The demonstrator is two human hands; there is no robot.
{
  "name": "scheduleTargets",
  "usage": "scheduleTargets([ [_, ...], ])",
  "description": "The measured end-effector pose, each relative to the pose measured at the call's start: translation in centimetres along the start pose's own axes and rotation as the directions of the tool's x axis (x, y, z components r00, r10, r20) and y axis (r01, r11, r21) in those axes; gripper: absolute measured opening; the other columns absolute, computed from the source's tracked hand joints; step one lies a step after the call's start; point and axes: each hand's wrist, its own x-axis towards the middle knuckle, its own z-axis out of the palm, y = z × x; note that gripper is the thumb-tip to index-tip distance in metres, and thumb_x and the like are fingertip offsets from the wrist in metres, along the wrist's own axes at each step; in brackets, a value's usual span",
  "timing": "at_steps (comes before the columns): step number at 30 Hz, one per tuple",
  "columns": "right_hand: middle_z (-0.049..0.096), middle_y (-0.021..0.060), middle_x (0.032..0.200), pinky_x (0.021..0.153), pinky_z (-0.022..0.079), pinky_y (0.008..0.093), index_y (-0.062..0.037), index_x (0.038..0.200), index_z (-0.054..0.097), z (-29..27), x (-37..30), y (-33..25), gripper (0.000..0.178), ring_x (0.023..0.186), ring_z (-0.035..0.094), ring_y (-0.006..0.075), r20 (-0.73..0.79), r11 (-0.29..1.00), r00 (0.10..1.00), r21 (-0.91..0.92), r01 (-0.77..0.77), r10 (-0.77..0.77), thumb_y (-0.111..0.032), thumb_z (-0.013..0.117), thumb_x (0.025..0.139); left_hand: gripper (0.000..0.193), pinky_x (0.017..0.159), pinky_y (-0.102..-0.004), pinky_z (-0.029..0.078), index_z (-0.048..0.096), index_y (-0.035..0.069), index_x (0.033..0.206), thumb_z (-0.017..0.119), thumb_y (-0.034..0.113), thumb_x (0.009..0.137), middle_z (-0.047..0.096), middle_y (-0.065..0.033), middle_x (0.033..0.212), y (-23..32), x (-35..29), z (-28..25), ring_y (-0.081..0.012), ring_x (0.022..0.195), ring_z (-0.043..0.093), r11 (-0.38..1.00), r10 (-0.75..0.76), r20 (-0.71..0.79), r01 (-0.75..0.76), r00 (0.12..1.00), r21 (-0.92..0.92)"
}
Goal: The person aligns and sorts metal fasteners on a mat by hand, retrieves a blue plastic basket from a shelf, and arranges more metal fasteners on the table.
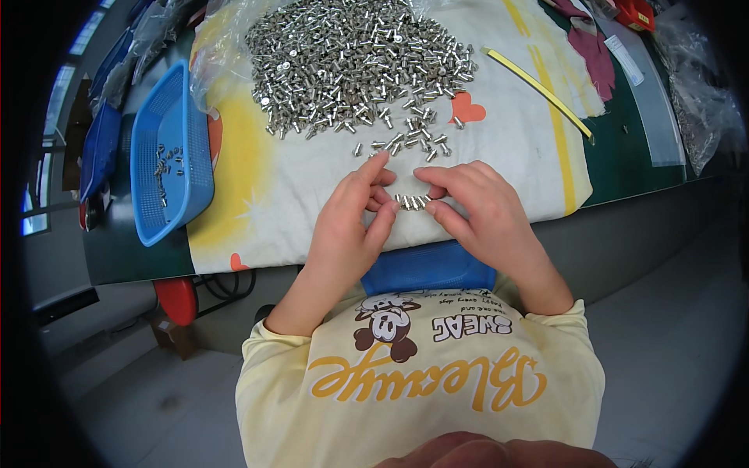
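Note:
A short row of small silver screws [412, 202] lies side by side between my two hands, above the cloth near the table's front edge. The fingertips of my left hand [349, 209] close in on the row's left end. At its right end, the thumb and fingers of my right hand [485, 204] are curled against it. Just beyond my fingertips lie several loose screws [421, 139] on the cloth. Behind them rises a large heap of the same silver screws [351, 62]. My fingers partly cover the ends of the row.
A light blue plastic basket [199, 187] with some screws in it stands at the left. A white patterned cloth [499, 175] covers the table's middle. A yellow strip [538, 90] lies at the right. A blue tray [429, 267] sits below the table edge, against my body.

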Motion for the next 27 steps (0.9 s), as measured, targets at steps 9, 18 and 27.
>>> scheduleTargets([
  [9,0.059,0.0049,0.081,0.073,0.045,0.0363,-0.0077,0.113,0.062,0.8,-0.1,-0.1,0.040,0.078,0.056,0.0243,-0.021,0.999,0.999,-0.020,-0.037,0.037,-0.009,0.073,0.074,0.075,0.076,-0.0239,0.049,0.037,0.003,0.144,0.070,-0.008,0.078,0.063,-0.0045,0.093,0.0,0.0,0.5,-0.0098,0.081,0.059,0.986,-0.139,0.026,0.141,0.990,-0.090],
  [18,0.058,0.0044,0.081,0.074,0.045,0.0370,-0.0069,0.112,0.063,1.1,-0.8,-0.2,0.041,0.078,0.056,0.0244,-0.051,1.000,0.999,-0.029,-0.008,0.006,-0.010,0.075,0.073,0.078,0.078,-0.0248,0.048,0.035,0.003,0.145,0.071,-0.009,0.077,0.062,-0.0040,0.092,-0.9,-1.3,1.6,-0.0113,0.085,0.059,0.999,0.034,-0.062,-0.036,0.998,-0.029],
  [27,0.058,0.0042,0.084,0.073,0.045,0.0372,-0.0087,0.102,0.067,1.2,-0.9,0.0,0.032,0.081,0.055,0.0249,-0.031,0.999,0.999,-0.038,0.026,-0.028,-0.012,0.076,0.071,0.078,0.078,-0.0255,0.050,0.035,0.004,0.146,0.070,-0.010,0.077,0.064,-0.0065,0.096,-1.0,-1.4,1.9,-0.0125,0.086,0.059,0.995,0.050,-0.071,-0.056,0.996,-0.079],
])
